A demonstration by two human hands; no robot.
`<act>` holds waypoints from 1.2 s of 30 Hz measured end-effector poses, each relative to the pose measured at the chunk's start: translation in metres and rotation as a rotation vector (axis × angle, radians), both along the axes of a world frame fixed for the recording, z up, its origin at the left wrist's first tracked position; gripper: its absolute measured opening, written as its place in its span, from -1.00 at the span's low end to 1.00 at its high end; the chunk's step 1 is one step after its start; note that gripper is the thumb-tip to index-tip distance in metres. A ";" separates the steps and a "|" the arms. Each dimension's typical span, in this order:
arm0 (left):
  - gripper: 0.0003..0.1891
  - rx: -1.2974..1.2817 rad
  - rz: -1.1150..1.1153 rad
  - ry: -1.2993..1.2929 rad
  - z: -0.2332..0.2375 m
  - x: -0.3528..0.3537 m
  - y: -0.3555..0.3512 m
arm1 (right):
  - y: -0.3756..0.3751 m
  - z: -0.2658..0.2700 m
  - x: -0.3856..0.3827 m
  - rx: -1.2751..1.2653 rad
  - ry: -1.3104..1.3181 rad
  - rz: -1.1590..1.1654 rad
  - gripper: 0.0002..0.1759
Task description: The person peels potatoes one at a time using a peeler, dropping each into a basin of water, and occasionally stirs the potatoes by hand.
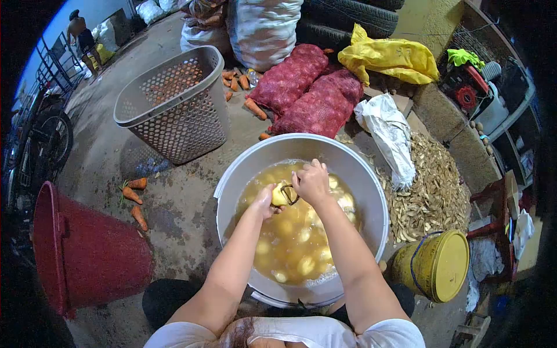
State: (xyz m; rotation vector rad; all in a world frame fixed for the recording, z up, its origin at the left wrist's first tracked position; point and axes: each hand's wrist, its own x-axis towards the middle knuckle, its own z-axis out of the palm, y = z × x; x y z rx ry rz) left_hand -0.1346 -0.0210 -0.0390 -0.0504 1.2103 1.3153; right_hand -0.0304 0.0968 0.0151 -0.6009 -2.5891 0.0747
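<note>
A large pale tub point(378, 191) stands in front of me, holding cloudy yellowish water point(290, 232) with several peeled potatoes point(306, 265) in it. Over the water, my left hand point(265, 202) is closed round a yellow peeled potato point(281, 196). My right hand point(311, 182) grips a dark metal peeler point(289, 194), whose frame rests against the right side of that potato. Both hands are near the middle of the tub, close together.
A perforated grey basket point(180, 127) stands back left, a red tub point(98, 249) left. Carrots point(138, 217) lie on the floor. Red mesh sacks point(319, 104) are behind; peelings point(429, 197) and a yellow bucket point(449, 267) are right. Another person point(81, 35) stands far left.
</note>
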 end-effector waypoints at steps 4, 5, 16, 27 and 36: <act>-0.62 -0.068 -0.023 0.141 0.013 0.012 0.003 | -0.001 -0.001 0.000 0.011 0.026 0.032 -0.70; -0.62 -0.109 -0.039 0.187 0.018 0.013 0.003 | 0.000 -0.002 0.000 0.011 0.027 0.030 -0.70; -0.68 0.018 -0.079 0.091 0.009 0.014 0.002 | 0.008 -0.015 0.010 0.027 0.011 -0.021 -0.68; -0.71 0.061 -0.094 0.029 -0.006 0.006 -0.003 | 0.018 -0.021 0.016 0.051 -0.028 -0.128 -0.67; -0.65 -0.126 -0.036 0.322 -0.044 0.031 0.014 | -0.011 -0.037 0.010 -0.035 -0.403 -0.295 -0.69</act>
